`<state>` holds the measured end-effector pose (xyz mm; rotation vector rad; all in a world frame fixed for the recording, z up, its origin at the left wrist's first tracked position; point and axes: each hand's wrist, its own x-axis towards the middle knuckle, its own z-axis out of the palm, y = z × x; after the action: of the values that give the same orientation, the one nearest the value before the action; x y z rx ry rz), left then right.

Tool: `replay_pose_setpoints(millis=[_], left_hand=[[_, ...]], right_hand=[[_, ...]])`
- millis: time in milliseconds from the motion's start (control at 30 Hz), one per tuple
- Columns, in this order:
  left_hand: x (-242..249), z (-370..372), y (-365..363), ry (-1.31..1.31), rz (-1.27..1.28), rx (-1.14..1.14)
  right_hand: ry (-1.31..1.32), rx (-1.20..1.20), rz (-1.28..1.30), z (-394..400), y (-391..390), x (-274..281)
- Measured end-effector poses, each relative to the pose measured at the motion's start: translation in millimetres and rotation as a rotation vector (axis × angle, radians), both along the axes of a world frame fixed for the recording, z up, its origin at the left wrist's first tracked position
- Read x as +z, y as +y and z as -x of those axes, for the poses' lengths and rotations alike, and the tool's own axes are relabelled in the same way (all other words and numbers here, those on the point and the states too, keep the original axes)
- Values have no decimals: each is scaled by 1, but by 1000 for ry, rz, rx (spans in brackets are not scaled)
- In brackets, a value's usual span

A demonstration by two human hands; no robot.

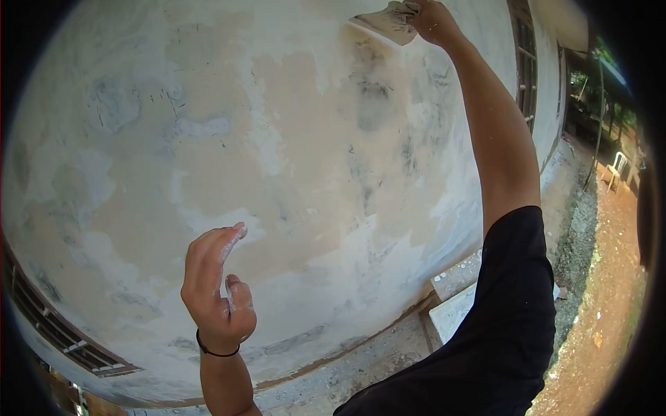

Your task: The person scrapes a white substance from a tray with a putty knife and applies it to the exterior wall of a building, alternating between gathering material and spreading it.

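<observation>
High up at the top edge of the head view, my right hand (436,25) is closed around a wide putty knife (386,25). Its broad blade lies close against the wall (298,139), which is patchy beige with white filler and dark stains. My left hand (215,284) is raised in front of the lower wall, fingers curved and apart from the thumb, holding nothing. White paste is smeared on its fingers and thumb. A thin black band (216,352) circles the left wrist.
Barred windows (62,326) sit at lower left and upper right (525,59). Pale slabs (454,312) stand at the wall's foot, beside a concrete ledge (368,371). A white chair (617,166) stands on the reddish dirt path (603,291) at right.
</observation>
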<state>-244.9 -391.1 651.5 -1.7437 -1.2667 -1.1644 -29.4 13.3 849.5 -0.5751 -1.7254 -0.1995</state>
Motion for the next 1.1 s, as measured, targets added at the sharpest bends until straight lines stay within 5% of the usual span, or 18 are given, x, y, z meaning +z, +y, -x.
replay_pose_setpoints(millis=[100,133,367,467,567,867,933,1100], left_hand=[[-2,30,-47,-7,-3,18],[-3,38,-62,-11,1,24],[-2,80,-149,-3,-31,119],[-4,91,-176,0,-41,138],[-5,95,-193,-19,-36,154],[21,104,-174,-59,5,63],[26,113,-157,59,11,40],[40,126,-136,107,10,52]], right_hand=[[215,-34,-98,-7,-86,26],[294,67,-311,-4,-99,26],[301,99,-539,54,-285,-17],[66,80,-331,70,-312,-51],[-135,344,-317,104,-361,-83],[-518,609,-128,165,-357,-99],[-618,581,88,183,-346,-84],[-566,553,139,220,-327,-26]])
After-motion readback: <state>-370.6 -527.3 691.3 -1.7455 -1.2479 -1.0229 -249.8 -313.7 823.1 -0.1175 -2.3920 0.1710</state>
